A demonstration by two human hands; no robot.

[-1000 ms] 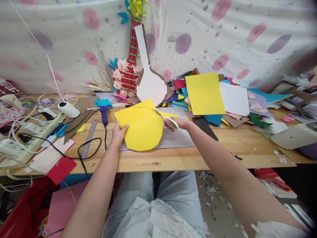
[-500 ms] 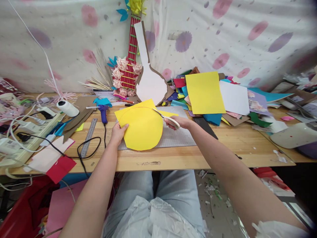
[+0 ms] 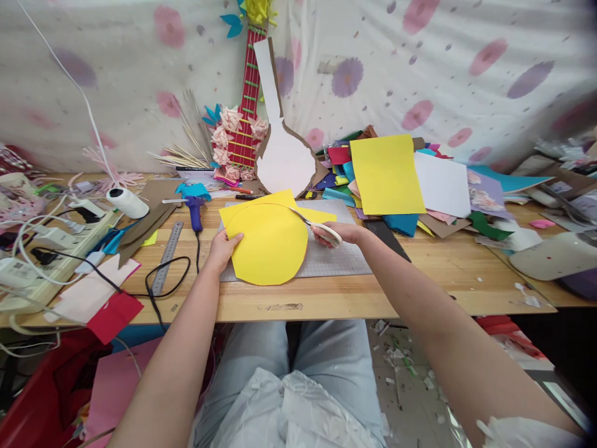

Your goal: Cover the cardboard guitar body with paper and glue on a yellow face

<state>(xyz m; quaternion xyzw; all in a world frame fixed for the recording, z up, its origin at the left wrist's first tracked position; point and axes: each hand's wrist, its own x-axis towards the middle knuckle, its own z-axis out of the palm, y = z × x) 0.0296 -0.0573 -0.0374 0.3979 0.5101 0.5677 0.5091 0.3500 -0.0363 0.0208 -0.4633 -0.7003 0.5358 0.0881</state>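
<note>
My left hand pinches the left edge of a yellow paper sheet that is partly cut into a round shape. It lies over a grey cutting mat on the wooden table. My right hand grips scissors with cream handles. Their blades point up and left into the paper's upper right edge, along a drawn curve. The uncut yellow corners stick out behind the round part.
A paper guitar and a white guitar cutout lean on the flowered cloth behind. Stacked coloured sheets fill the right back. A glue gun, steel ruler, thread spool and power strip with cables lie left.
The scissors and my right hand have shifted slightly right and down along the paper's edge. My left hand keeps its hold on the sheet.
</note>
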